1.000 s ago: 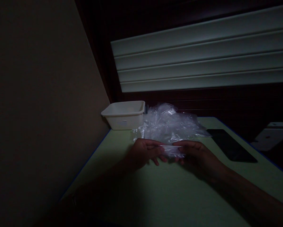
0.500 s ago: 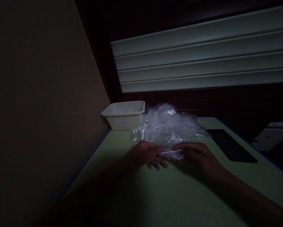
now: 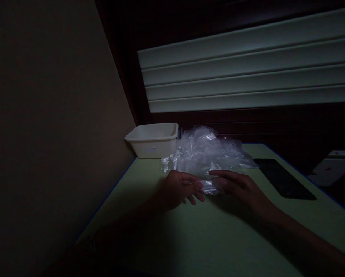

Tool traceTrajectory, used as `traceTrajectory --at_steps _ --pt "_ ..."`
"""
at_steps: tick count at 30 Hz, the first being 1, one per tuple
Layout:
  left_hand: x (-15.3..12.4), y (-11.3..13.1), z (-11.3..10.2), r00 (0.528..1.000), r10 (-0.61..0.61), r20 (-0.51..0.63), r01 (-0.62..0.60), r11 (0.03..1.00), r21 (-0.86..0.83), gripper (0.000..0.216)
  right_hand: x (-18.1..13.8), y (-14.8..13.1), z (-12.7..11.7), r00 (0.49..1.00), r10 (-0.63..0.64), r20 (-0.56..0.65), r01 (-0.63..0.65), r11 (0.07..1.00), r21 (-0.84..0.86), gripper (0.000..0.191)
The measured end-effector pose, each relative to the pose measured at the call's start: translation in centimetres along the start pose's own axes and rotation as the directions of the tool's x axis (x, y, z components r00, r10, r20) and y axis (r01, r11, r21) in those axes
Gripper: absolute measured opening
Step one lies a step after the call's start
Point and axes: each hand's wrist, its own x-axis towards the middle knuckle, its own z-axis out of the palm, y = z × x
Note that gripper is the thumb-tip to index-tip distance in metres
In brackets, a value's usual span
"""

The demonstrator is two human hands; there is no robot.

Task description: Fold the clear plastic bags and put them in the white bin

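The scene is dim. My left hand and my right hand meet over a small clear plastic bag on the pale green table. Both hands pinch the bag from either side, fingers curled on its edges. Just behind them lies a loose heap of clear plastic bags, touching the small bag's far side.
A white plastic tub stands at the back left corner against the wall. A dark flat phone-like slab lies at the right. The table has a blue edge. Window blinds hang behind. A pale object sits off the table's right.
Both hands have slid slightly away from me with the small bag, closer to the heap. The camera view shifted a little to the left.
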Motion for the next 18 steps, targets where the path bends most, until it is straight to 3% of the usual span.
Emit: traceTrajectory --at_steps 6,18 --pt "0.0 -0.6 0.1 0.998 0.054 -0.03 -0.053 0.997 0.052 0.034 0.3 0.3 0.6 0.989 0.089 0.118 -0.103 0.988 0.117 0.034" --pt "-0.1 0.6 0.5 0.998 -0.012 -0.057 0.011 1.0 -0.015 0.026 0.6 0.6 0.2 0.988 0.116 0.106 -0.128 0.985 0.115 0.024"
